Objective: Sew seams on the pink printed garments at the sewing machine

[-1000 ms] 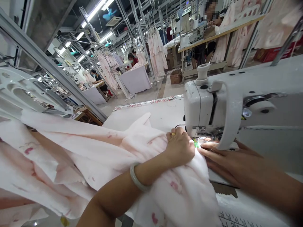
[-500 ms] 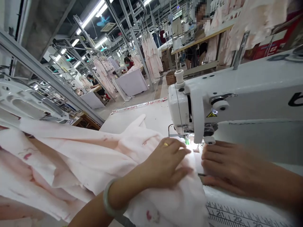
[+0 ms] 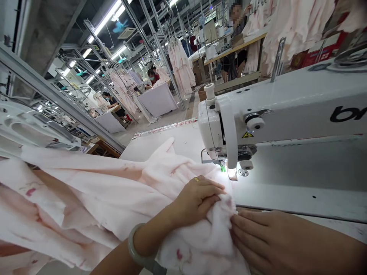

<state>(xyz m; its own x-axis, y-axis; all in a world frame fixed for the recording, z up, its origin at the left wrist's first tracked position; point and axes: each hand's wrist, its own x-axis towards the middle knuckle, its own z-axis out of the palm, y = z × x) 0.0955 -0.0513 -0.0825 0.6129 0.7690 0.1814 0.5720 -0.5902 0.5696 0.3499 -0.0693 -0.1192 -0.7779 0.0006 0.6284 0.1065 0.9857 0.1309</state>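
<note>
Pale pink fleecy fabric with small dark-pink motifs spreads from the left over the sewing machine's bed. My left hand, with a gold ring and a pale bangle at its wrist, pinches a bunched part of it, thumb against fingers. Beside the fabric's right edge my right hand grips that edge with its fingers together; its thumb is hidden. The fabric's upper corner lies by the lit needle area of the white sewing machine, just beyond my left fingertips. The needle tip is too bright and small to make out.
The machine's long arm spans the right side. A grey metal rail slants across the left. Farther off, people work at tables, and pink garments hang from racks. A wooden-edged table stands at the back right.
My right hand has moved from beside the needle area down toward me, onto the fabric's right edge. My left hand has slid slightly nearer, and the fabric between my hands is now bunched.
</note>
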